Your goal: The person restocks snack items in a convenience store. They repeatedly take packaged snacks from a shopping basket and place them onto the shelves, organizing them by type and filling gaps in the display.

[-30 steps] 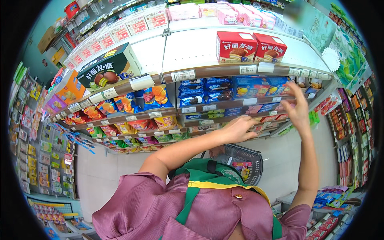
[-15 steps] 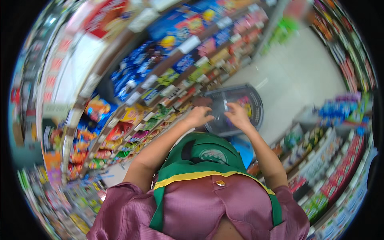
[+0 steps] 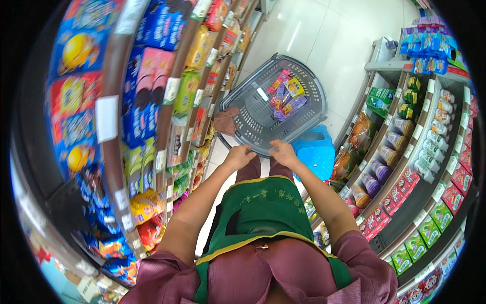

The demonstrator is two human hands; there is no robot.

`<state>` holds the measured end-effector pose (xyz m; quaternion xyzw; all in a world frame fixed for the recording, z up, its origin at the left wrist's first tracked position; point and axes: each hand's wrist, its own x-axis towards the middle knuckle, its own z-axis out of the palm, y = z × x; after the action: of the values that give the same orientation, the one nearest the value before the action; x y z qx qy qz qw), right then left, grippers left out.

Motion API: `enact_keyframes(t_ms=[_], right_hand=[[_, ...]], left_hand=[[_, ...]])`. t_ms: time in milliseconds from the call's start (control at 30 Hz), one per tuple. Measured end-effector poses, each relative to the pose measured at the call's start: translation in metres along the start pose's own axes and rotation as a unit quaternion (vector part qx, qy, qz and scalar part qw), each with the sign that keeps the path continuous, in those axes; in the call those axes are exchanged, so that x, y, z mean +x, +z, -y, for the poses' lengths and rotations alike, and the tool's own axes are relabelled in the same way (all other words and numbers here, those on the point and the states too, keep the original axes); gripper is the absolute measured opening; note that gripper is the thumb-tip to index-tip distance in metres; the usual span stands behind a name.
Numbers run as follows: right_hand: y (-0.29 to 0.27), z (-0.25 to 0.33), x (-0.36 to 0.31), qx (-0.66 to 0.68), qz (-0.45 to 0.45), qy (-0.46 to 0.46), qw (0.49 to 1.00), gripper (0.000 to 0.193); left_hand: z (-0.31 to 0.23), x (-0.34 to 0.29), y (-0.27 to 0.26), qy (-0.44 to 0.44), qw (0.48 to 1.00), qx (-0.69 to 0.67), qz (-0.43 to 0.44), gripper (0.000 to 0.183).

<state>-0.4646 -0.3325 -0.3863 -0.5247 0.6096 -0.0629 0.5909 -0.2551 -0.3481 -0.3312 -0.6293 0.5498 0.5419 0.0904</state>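
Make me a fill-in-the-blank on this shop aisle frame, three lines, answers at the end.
1. Both hands, left hand and right hand, rest on the near rim of the grey plastic shopping ____.
2. The grey plastic shopping basket holds several small colourful snack ____.
3. The blue plastic stool stands on the floor at the basket's ____ side.

Missing words: basket; packets; right
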Motion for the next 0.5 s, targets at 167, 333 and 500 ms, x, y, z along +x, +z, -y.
enact_keyframes(t_ms=[167, 333, 500], right_hand=[[0.0, -0.066, 0.082, 0.118, -0.036, 0.098, 0.987, 0.04], [-0.018, -0.12, 0.169, 0.337, -0.063, 0.263, 0.902, 0.045], [-0.011, -0.198, 0.259, 0.438, -0.142, 0.298, 0.836, 0.059]], left_hand=[[0.014, 0.091, 0.028, 0.023, 1.0, -0.004, 0.02, 0.044], [0.014, 0.198, 0.052, 0.031, 0.999, -0.025, 0.003, 0.042], [0.003, 0.284, 0.059, -0.001, 0.999, -0.038, 0.015, 0.039]])
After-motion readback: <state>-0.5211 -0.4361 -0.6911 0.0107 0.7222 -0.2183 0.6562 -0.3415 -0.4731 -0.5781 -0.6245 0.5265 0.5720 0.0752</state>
